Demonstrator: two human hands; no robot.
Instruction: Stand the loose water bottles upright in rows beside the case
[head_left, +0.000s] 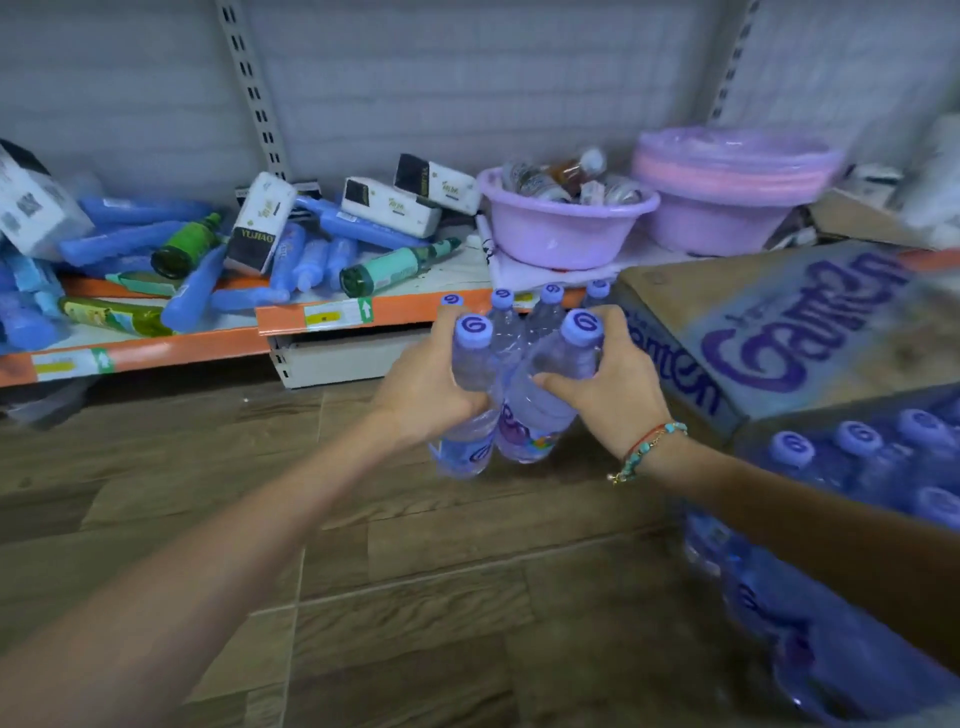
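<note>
My left hand (423, 382) grips a clear water bottle (470, 395) with a purple cap, held above the wooden floor. My right hand (621, 382) grips a second bottle (545, 410), tilted so its base leans against the first. Behind them several capped bottles (524, 312) stand upright in a row on the floor, beside the cardboard case (769, 322) printed with purple lettering. A shrink-wrapped pack of the same bottles (852, 467) lies at the right, partly hidden by my right forearm.
A low orange-edged shelf (363, 312) at the back holds blue bottles, green glass bottles and tissue packs in a heap. Two purple basins (566, 223) sit on the shelf to the right. Wood-pattern floor (363, 545) stretches in front of me.
</note>
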